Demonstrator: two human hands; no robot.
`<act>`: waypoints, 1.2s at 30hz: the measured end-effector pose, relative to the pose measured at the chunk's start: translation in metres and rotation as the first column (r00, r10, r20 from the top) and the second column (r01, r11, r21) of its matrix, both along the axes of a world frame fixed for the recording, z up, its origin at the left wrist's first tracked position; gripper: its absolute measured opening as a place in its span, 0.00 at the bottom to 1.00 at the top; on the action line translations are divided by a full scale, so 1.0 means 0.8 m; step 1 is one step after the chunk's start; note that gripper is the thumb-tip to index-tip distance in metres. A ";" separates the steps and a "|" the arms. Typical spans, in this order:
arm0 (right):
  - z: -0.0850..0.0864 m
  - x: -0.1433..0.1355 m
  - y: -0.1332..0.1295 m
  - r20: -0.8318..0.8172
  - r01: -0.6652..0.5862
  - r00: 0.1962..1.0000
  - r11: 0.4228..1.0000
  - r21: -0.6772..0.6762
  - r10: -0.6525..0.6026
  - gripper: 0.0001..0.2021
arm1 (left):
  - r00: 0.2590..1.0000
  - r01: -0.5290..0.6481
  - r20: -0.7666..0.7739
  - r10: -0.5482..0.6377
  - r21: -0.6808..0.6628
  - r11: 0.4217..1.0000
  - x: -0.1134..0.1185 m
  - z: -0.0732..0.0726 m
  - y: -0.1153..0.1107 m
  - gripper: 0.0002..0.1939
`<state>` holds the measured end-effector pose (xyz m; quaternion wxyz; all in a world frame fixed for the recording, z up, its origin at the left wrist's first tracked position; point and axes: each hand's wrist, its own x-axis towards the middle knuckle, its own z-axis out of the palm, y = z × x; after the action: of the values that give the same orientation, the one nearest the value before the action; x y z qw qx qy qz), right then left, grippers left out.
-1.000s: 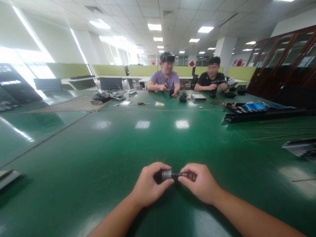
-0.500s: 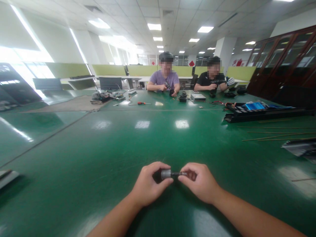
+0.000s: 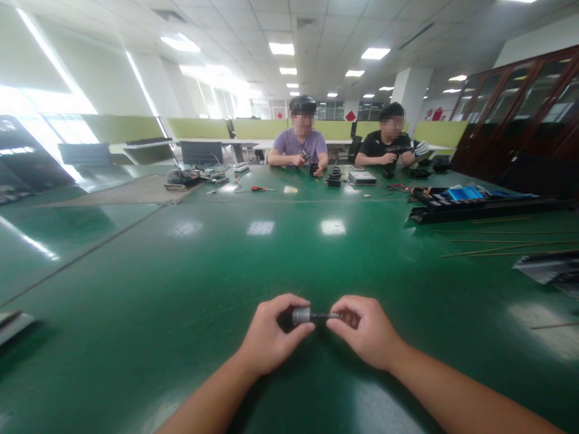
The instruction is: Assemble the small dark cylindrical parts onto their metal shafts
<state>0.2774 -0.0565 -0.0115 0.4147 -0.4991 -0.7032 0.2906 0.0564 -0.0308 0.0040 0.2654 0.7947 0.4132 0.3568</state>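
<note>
Low in the middle of the head view, a short silver metal cylinder (image 3: 301, 316) lies sideways between the thumb and fingers of my left hand (image 3: 274, 334), which is closed on it. From its right end runs a thin dark shaft (image 3: 322, 316), in line with the cylinder. My right hand (image 3: 370, 331) pinches the far end of that shaft between thumb and fingertips. Whether cylinder and shaft are one piece or two I cannot tell. Both hands are held just over the green table (image 3: 203, 271).
Two people (image 3: 299, 143) sit across the table holding tools. Before them lie a red-handled screwdriver (image 3: 259, 188), a white box (image 3: 362, 178) and electronic parts (image 3: 194, 176). On the right are a long black tray (image 3: 479, 211) and thin rods (image 3: 506, 248).
My left hand and the silver cylinder have shifted very slightly left, and a little more of the dark shaft shows. Both hands keep their grip.
</note>
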 end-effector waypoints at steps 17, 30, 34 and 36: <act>0.001 0.001 0.000 -0.022 -0.004 1.000 1.000 -0.011 0.004 0.04 | 1.000 0.001 0.023 0.000 -0.044 0.999 -0.003 0.000 0.001 0.14; -0.004 0.002 0.003 -0.035 0.006 0.999 1.000 -0.005 -0.006 0.04 | 1.000 -0.002 0.029 0.004 -0.074 0.997 -0.005 0.001 0.005 0.13; -0.004 0.002 0.003 -0.029 0.015 0.999 1.000 0.004 -0.015 0.04 | 0.999 -0.005 0.034 0.007 -0.084 0.996 -0.003 0.002 0.004 0.13; -0.004 0.002 0.003 -0.024 0.015 1.000 1.000 0.010 -0.015 0.05 | 0.999 -0.004 0.034 0.007 -0.100 0.995 -0.002 0.002 0.005 0.14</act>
<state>0.2793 -0.0544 -0.0146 0.4277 -0.4988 -0.6958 0.2899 0.0546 -0.0271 0.0054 0.3111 0.7730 0.4282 0.3499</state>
